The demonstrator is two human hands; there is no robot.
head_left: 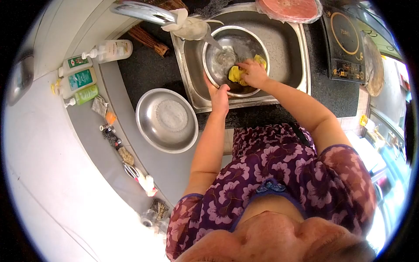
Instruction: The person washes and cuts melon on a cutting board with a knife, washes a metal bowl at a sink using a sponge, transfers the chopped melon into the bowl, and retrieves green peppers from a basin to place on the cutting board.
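Note:
Water runs from a faucet (148,13) with a cloth tied round its spout into a steel bowl (211,43) that sits in the sink (286,56). My left hand (219,97) grips the near left rim of this bowl, thumb over the edge. Inside the bowl, my right hand (253,73) is closed on a yellow cloth (235,75), part of which also shows beyond my fingers. A second steel bowl (168,115), with a whitish patch at its bottom, rests on the counter left of the sink.
Several pump bottles (115,50) stand at the left. A pink round item (288,8) lies at the sink's back right corner, beside an induction cooker (345,43). Small items line the left ledge, among them scissors (131,171). A bundle of sticks (148,40) lies behind the sink.

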